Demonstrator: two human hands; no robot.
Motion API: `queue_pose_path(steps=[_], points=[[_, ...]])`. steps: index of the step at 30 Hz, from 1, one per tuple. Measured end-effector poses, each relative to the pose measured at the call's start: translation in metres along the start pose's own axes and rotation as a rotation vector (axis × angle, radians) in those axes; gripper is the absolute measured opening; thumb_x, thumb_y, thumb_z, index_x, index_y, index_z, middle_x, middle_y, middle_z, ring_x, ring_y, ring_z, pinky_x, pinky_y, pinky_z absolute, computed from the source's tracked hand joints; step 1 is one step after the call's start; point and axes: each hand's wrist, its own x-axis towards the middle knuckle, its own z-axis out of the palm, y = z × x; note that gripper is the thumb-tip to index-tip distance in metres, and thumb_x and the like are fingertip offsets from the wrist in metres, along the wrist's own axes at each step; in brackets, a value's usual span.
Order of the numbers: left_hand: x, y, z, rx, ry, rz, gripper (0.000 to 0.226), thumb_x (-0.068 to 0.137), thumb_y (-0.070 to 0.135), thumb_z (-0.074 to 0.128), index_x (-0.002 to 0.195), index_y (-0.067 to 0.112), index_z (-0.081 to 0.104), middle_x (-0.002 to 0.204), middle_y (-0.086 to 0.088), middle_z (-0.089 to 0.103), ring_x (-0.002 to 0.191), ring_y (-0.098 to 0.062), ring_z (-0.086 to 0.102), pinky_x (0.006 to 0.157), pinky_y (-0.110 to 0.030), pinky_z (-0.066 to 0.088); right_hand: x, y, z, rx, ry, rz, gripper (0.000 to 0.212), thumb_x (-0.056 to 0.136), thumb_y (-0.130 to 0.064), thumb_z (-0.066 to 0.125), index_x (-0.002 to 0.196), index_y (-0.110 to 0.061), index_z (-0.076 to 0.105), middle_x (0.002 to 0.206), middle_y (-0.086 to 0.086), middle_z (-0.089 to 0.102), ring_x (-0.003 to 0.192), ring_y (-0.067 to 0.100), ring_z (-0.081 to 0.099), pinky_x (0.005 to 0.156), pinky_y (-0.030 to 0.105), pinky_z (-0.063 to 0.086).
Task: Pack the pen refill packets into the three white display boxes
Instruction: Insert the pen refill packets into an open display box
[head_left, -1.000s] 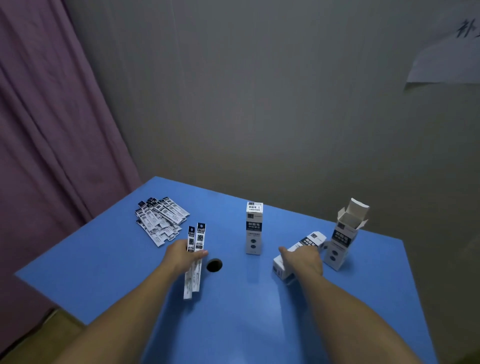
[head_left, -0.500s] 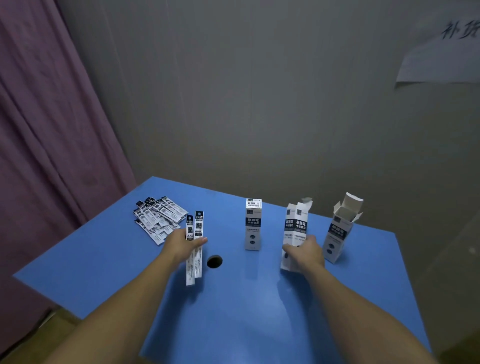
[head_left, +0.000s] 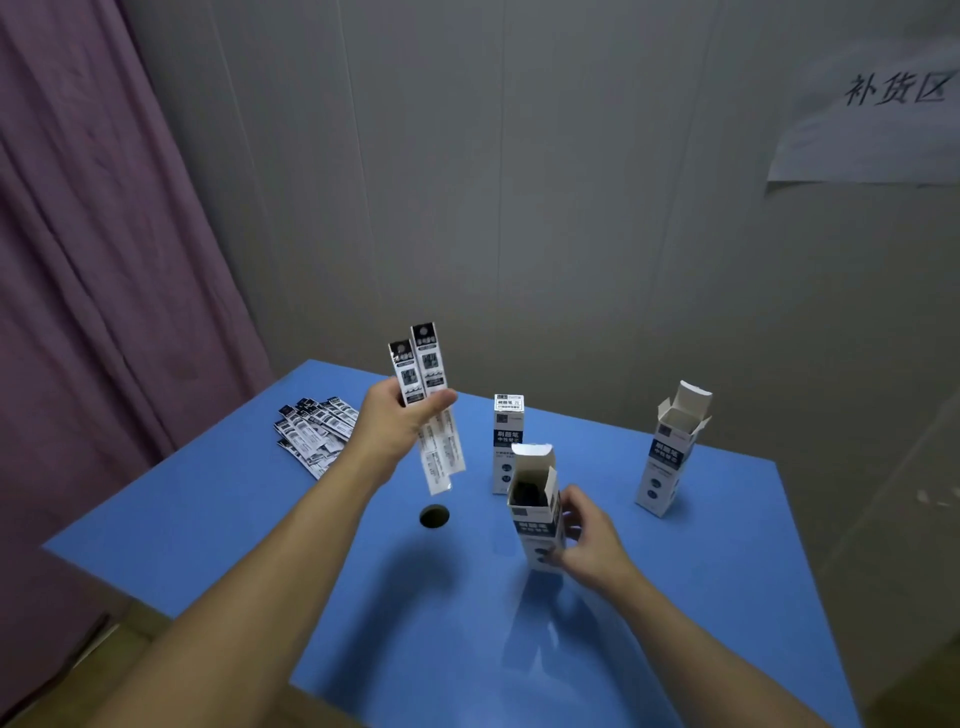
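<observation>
My left hand (head_left: 397, 426) grips two long white pen refill packets (head_left: 423, 384) upright, raised above the blue table (head_left: 208, 519). My right hand (head_left: 589, 540) holds a white display box (head_left: 537, 514) upright, its top flaps open and its inside dark. A second white box (head_left: 508, 441) stands closed just behind it. A third box (head_left: 670, 457) stands at the right with its top open, slightly tilted. A pile of several more refill packets (head_left: 314, 431) lies at the table's far left.
A round cable hole (head_left: 434, 516) sits in the table between my hands. A purple curtain (head_left: 104, 260) hangs at the left, a grey wall behind. A paper sign (head_left: 883, 104) is stuck on the wall at upper right.
My left hand lifted the two packets higher and toward the middle. My right hand stood the lying box upright and drew it nearer to me, open top up.
</observation>
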Motion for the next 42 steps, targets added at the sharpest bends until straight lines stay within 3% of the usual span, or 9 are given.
queue_pose_path(steps=[5, 7, 10, 15, 25, 30, 33, 39, 42], points=[[-0.033, 0.045, 0.01, -0.093, -0.046, 0.151, 0.024, 0.072, 0.032, 0.08, 0.085, 0.015, 0.069, 0.072, 0.01, 0.072, 0.071, -0.006, 0.071, 0.063, -0.022, 0.056, -0.009, -0.021, 0.005, -0.014, -0.072, -0.017, 0.044, 0.056, -0.01, 0.08, 0.092, -0.018, 0.055, 0.09, -0.002, 0.068, 0.081, 0.024, 0.065, 0.069, 0.046, 0.061], [-0.046, 0.06, 0.012, -0.13, -0.053, 0.212, 0.023, 0.071, 0.031, 0.078, 0.085, 0.014, 0.07, 0.07, 0.012, 0.072, 0.069, -0.004, 0.07, 0.062, -0.018, 0.054, -0.013, -0.03, 0.006, -0.016, -0.094, -0.034, 0.048, 0.055, -0.003, 0.081, 0.089, -0.024, 0.056, 0.091, -0.004, 0.069, 0.085, 0.027, 0.067, 0.069, 0.043, 0.062], [-0.067, 0.077, 0.015, -0.177, -0.082, 0.307, 0.019, 0.071, 0.024, 0.077, 0.083, 0.012, 0.071, 0.071, 0.01, 0.074, 0.071, -0.004, 0.071, 0.063, -0.017, 0.054, -0.024, -0.045, 0.01, -0.003, -0.114, -0.083, 0.053, 0.061, 0.004, 0.082, 0.087, -0.034, 0.057, 0.093, -0.008, 0.07, 0.087, 0.016, 0.067, 0.073, 0.031, 0.06], [-0.09, 0.086, 0.019, -0.208, -0.146, 0.433, 0.015, 0.07, 0.018, 0.078, 0.081, 0.011, 0.07, 0.074, 0.009, 0.074, 0.073, -0.007, 0.072, 0.068, -0.021, 0.056, -0.042, -0.061, 0.016, 0.044, -0.14, -0.177, 0.056, 0.068, 0.006, 0.078, 0.115, -0.018, 0.061, 0.104, -0.007, 0.071, 0.101, 0.014, 0.068, 0.085, 0.025, 0.057], [-0.101, 0.085, 0.016, -0.295, -0.072, 0.502, 0.016, 0.07, 0.015, 0.079, 0.08, 0.008, 0.068, 0.072, 0.008, 0.073, 0.07, -0.009, 0.07, 0.067, -0.021, 0.054, -0.05, -0.077, 0.024, 0.076, -0.137, -0.219, 0.057, 0.068, 0.005, 0.078, 0.119, -0.01, 0.058, 0.105, -0.004, 0.071, 0.104, 0.015, 0.068, 0.086, 0.025, 0.057], [-0.108, 0.081, 0.017, -0.261, -0.098, 0.515, 0.015, 0.07, 0.016, 0.079, 0.079, 0.008, 0.069, 0.073, 0.007, 0.073, 0.069, -0.01, 0.07, 0.067, -0.022, 0.053, -0.051, -0.084, 0.029, 0.103, -0.135, -0.213, 0.061, 0.067, 0.007, 0.078, 0.119, -0.02, 0.06, 0.105, -0.006, 0.071, 0.103, 0.014, 0.067, 0.086, 0.024, 0.057], [-0.106, 0.078, 0.009, -0.256, -0.055, 0.509, 0.013, 0.071, 0.015, 0.079, 0.079, 0.011, 0.07, 0.073, 0.009, 0.073, 0.07, -0.009, 0.07, 0.068, -0.021, 0.053, -0.05, -0.085, 0.03, 0.115, -0.134, -0.2, 0.057, 0.065, 0.004, 0.077, 0.116, -0.012, 0.059, 0.105, -0.003, 0.071, 0.104, 0.016, 0.067, 0.087, 0.029, 0.058], [-0.106, 0.075, -0.003, -0.173, -0.041, 0.546, 0.011, 0.071, 0.015, 0.079, 0.077, 0.015, 0.071, 0.073, 0.01, 0.074, 0.07, -0.006, 0.07, 0.067, -0.018, 0.052, -0.052, -0.085, 0.036, 0.124, -0.141, -0.194, 0.056, 0.063, -0.001, 0.076, 0.115, -0.01, 0.058, 0.106, -0.001, 0.071, 0.103, 0.019, 0.067, 0.087, 0.031, 0.058], [-0.107, 0.069, -0.003, -0.034, -0.077, 0.569, 0.017, 0.071, 0.028, 0.087, 0.078, 0.02, 0.073, 0.076, 0.004, 0.074, 0.069, -0.013, 0.07, 0.063, -0.026, 0.055, -0.052, -0.088, 0.041, 0.129, -0.144, -0.2, 0.055, 0.063, -0.003, 0.076, 0.114, -0.008, 0.057, 0.104, 0.001, 0.071, 0.101, 0.02, 0.068, 0.087, 0.031, 0.058]])
